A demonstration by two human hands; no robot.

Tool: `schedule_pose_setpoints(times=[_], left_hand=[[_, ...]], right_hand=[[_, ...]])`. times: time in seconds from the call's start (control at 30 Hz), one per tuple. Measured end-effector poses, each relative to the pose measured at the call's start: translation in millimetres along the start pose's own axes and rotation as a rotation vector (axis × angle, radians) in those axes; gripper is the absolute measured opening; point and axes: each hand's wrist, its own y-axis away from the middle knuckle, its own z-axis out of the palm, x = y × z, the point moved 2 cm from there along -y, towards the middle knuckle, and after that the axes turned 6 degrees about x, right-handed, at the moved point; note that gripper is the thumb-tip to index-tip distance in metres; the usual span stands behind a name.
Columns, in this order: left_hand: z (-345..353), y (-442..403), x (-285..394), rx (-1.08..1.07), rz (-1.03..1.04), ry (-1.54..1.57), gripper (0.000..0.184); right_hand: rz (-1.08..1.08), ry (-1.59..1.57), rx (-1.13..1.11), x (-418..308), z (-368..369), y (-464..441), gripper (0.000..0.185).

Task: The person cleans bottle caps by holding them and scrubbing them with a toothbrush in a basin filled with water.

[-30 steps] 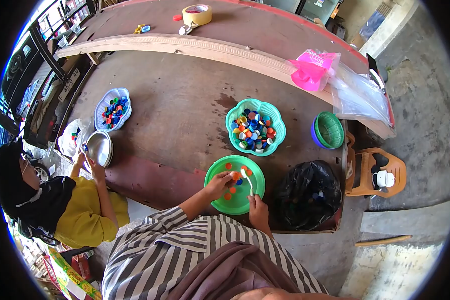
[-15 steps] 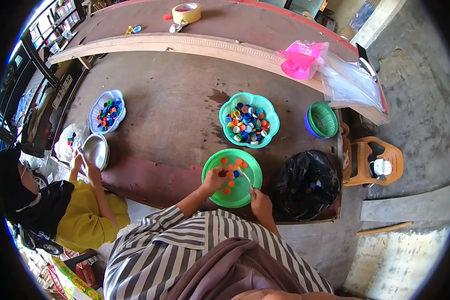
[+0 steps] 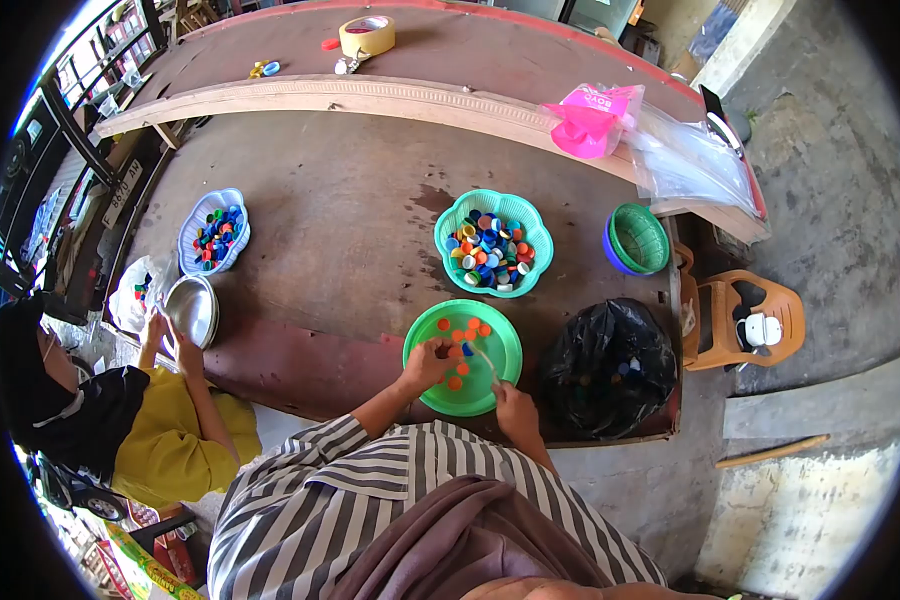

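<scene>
A round green plastic tray point(image 3: 500, 396) lies in front of me with several orange bottle caps point(image 3: 455, 383) spread in it. Over its left side, my left hand point(image 3: 426, 366) is closed, its fingertips at a small blue bottle cap point(image 3: 467, 349) that they seem to pinch; the exact contact is too small to see clearly. My right hand point(image 3: 518, 414) is closed around the handle of a thin, pale-bladed knife-like tool point(image 3: 484, 361), whose tip reaches up beside the blue cap. Beyond the tray, a turquoise scalloped basket point(image 3: 542, 240) is filled with mixed-colour caps.
To the right sit a black plastic bag point(image 3: 610, 370) and nested green and purple baskets point(image 3: 638, 240). At left, another person point(image 3: 165, 430) works near a metal bowl point(image 3: 192, 310) and a lilac basket point(image 3: 188, 232) of caps. A wooden rail point(image 3: 330, 95) crosses the table behind.
The blue cap has tilted and shifted slightly at my left fingertips. The blade in my right hand has moved a little left and down. The view has shifted slightly.
</scene>
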Motion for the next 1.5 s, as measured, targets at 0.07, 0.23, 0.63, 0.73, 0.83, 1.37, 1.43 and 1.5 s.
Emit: schedule_pose_setpoints(times=[0.07,0.23,0.63,0.73,0.83,1.37,1.43,1.5], left_hand=[[0.4,-0.5,1.5,0.033,-0.018,-0.003,0.035],[-0.4,2.1,9.3,-0.036,-0.04,-0.122,0.034],[18.6,-0.1,8.3,-0.159,-0.357,0.823,0.031],[20.3,-4.8,1.7,-0.181,-0.344,0.811,0.033],[20.8,-16.5,5.1,-0.138,-0.257,0.562,0.031],[17.2,-102.2,69.4,0.109,0.453,-0.261,0.027],[7.8,-88.6,37.8,0.074,0.37,-0.264,0.027],[2.2,-69.5,7.3,0.038,0.28,-0.268,0.026]], right_hand=[[0.001,-0.04,0.015,-2.7,-5.4,-2.0,0.027],[-0.011,-0.065,-0.135,-7.1,-4.3,0.9,0.028],[-0.008,-0.269,0.063,5.0,3.6,-11.1,0.029],[-0.017,-0.231,-0.072,1.1,7.7,-5.9,0.029],[0.009,-0.088,-0.006,13.6,0.3,-18.5,0.031],[0.139,-0.151,0.079,24.6,-29.0,-29.1,0.035],[0.097,-0.131,0.124,22.5,-27.6,-28.5,0.032],[0.097,-0.151,0.119,21.0,-26.1,-27.9,0.031]])
